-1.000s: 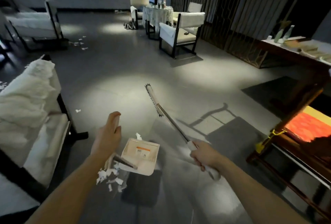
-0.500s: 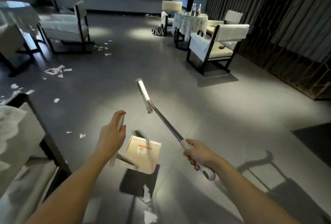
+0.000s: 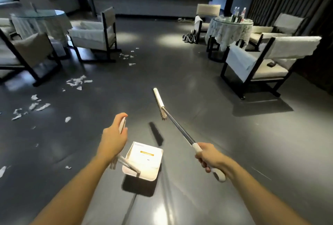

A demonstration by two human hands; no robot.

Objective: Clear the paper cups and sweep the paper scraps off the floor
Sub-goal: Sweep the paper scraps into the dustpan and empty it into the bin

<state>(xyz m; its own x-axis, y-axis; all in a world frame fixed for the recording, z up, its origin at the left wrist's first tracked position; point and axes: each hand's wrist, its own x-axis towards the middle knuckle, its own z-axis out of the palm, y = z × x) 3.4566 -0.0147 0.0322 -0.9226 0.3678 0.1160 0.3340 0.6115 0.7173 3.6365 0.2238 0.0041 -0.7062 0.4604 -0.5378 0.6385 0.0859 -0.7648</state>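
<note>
Paper scraps [image 3: 77, 81] lie white and torn across the dark floor [image 3: 180, 73]. Fingers of the left hand [image 3: 113, 138] curl round the dustpan [image 3: 144, 160] handle; the right hand [image 3: 207, 156] clasps the broom [image 3: 177, 127].

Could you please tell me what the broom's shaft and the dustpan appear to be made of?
The broom shaft: likely polished metal, given its thin, silvery, reflective look. The dustpan: probably matte cream plastic, judging by its smooth moulded tray and rounded corners.

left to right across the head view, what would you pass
paper scraps → left hand → dustpan → right hand gripping the broom → armchair
</note>
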